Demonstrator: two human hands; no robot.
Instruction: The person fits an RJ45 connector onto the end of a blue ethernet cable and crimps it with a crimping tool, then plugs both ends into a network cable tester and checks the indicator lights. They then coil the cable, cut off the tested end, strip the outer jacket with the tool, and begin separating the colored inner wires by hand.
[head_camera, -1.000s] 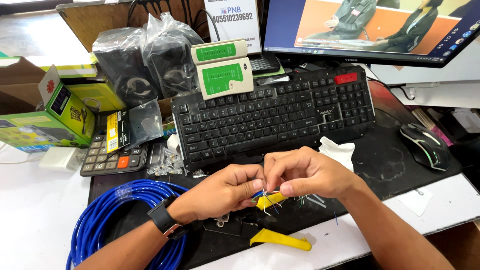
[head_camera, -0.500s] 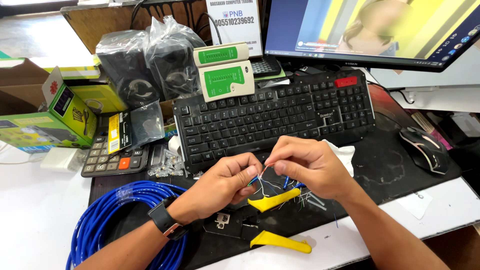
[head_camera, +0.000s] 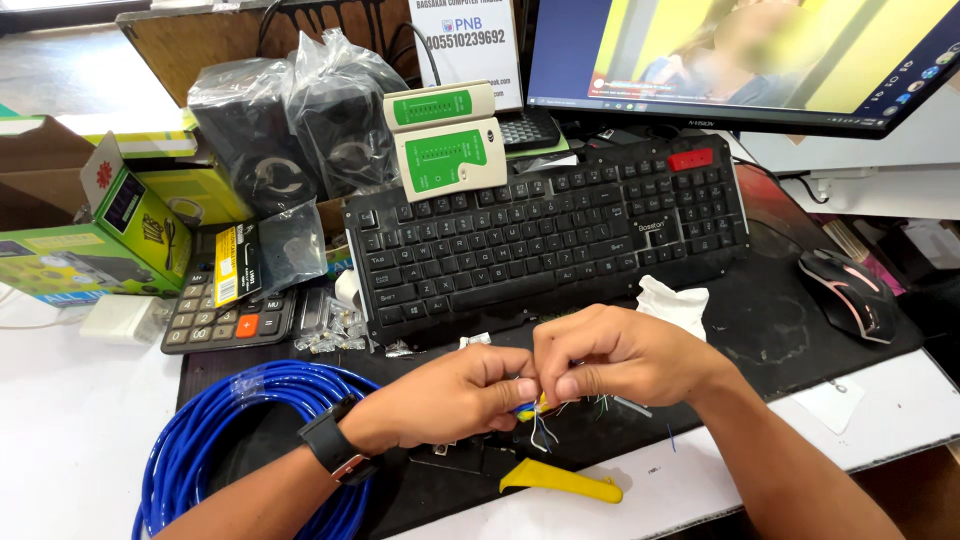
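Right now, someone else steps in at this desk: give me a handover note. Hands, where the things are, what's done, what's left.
Left hand: pinches the blue cable end, watch on the wrist.
Right hand: fingertips on the thin loose wires that fan out of that end.
Things: the blue cable coil lies at the left of the black mat; a yellow tool lies just below the hands; clear plugs sit beside the calculator; two green-faced testers rest behind the keyboard.
Done: the cable end is stripped, wires are out.
Left: no plug on the wires yet; testers untouched.
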